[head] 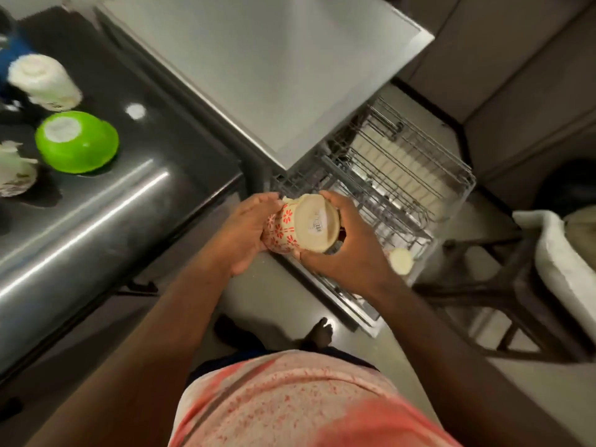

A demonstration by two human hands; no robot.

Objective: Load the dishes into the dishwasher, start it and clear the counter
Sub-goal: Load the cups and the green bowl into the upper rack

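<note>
Cup: a cream cup with red flowers is held on its side, base towards the camera, over the near left corner of the rack.
Left hand: the left hand is cupped round the cup's patterned side.
Right hand: the right hand is curled round the cup's base rim.
Rack: a wire dishwasher rack is pulled out; a small cream round dish is seen at its near edge.
Tabletop: on the dark glossy tabletop, well apart to the left, a green bowl and a white cup are set upside down.
</note>
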